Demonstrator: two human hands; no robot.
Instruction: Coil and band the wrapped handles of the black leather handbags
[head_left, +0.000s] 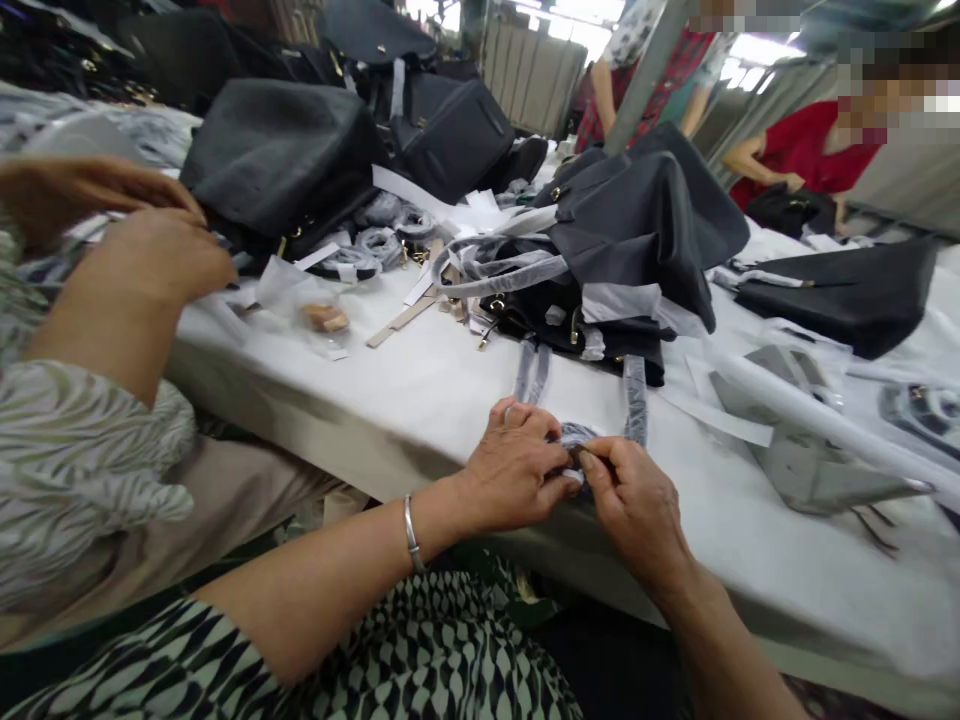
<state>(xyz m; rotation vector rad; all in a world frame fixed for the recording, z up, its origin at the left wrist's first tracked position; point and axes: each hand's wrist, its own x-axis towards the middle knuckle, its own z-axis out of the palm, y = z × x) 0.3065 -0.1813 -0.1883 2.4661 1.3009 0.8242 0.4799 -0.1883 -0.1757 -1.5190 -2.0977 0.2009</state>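
Note:
My left hand (514, 465) and my right hand (637, 500) meet at the near edge of the white table (420, 390). Both pinch the looped end of a grey wrapped bag handle (577, 437). The two arms of that strap (636, 395) run back up to a dark grey handbag (637, 235) that lies on its side in the middle of the table. A silver bangle sits on my left wrist. The fingers of both hands are closed on the wrapping.
A co-worker's hands (150, 250) work at the left beside a large black bag (281, 155). Paper strips, foam-wrapped parts and a small plastic packet (324, 318) litter the table. Another black bag (847, 290) lies at the right; two people stand or sit at the back right.

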